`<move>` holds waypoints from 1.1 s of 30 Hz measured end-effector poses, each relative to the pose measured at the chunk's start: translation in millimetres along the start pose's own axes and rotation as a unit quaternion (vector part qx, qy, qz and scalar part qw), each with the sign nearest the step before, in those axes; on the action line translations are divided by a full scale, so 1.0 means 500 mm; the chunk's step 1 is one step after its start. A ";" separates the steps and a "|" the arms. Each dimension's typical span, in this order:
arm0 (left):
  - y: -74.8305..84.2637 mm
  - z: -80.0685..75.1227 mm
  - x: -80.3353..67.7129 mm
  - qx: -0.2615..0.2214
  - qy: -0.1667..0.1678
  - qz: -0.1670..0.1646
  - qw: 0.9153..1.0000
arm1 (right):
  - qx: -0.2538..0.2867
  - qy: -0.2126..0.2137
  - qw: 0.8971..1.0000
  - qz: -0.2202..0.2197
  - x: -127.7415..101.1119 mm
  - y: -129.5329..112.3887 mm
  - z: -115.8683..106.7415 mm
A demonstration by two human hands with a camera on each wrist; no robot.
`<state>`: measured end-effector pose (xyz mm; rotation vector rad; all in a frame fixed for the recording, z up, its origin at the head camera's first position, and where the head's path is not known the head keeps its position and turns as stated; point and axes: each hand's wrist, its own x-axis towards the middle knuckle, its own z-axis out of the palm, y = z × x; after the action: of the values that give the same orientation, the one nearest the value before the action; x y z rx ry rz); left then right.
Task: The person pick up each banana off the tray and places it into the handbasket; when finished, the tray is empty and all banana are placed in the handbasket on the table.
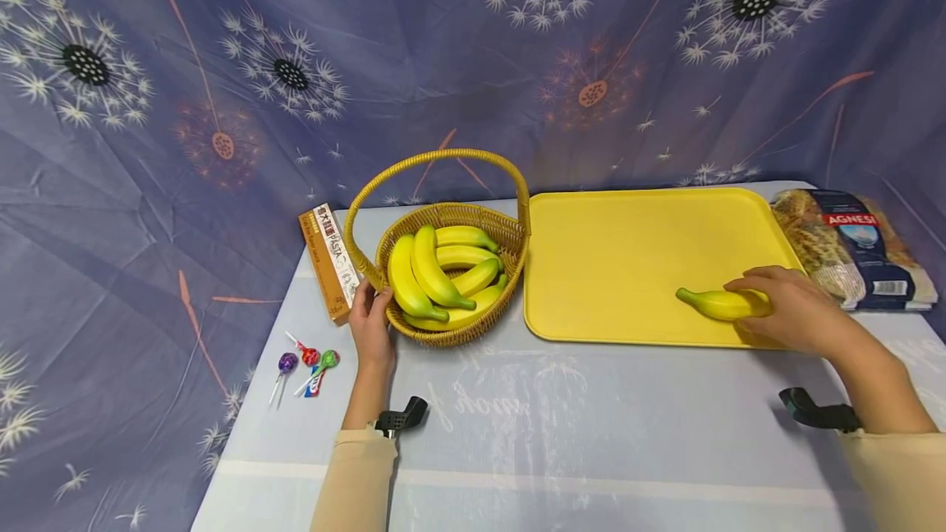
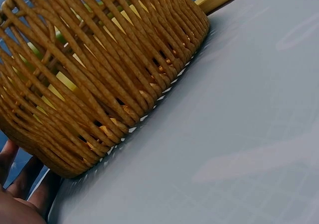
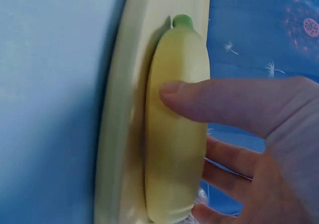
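Observation:
A woven basket [image 1: 458, 338] with a tall arched handle holds several yellow bananas [image 1: 431, 269] with green tips. My left hand [image 1: 371, 331] rests against the basket's left side near the handle's foot. In the left wrist view, straight fingers [image 2: 20, 184] touch the outer wicker wall low down. Over the right front of a yellow tray [image 1: 628, 261], my right hand [image 1: 794, 310] grips a single banana [image 1: 717, 304]. The thumb lies across this banana [image 3: 174, 149] in the right wrist view, fingers on its far side; its green tip points left in the head view.
A pasta box [image 1: 328, 261] stands left of the basket. Several lollipops [image 1: 309, 357] and a small wrapped sweet [image 1: 314, 382] lie near the table's left edge. A bag labelled AGNESI [image 1: 857, 249] sits right of the tray. Patterned cloth [image 1: 429, 48] hangs behind.

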<state>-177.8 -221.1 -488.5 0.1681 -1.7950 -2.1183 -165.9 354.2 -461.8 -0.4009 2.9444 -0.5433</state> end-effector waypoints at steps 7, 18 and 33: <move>0.001 0.002 -0.001 -0.001 -0.001 -0.007 1.000 | -0.037 0.017 0.999 -0.014 -0.002 -0.005 0.010; 0.001 -0.001 0.000 -0.003 -0.004 -0.001 1.000 | 0.099 0.041 0.994 -0.016 0.009 -0.018 0.021; 0.002 -0.002 -0.002 -0.002 -0.003 -0.003 1.000 | 0.219 0.023 0.960 0.175 0.025 0.018 0.020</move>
<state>-176.5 -221.9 -488.0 0.1667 -1.7942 -2.1289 -178.4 355.8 -475.1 0.1796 2.7230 -1.1211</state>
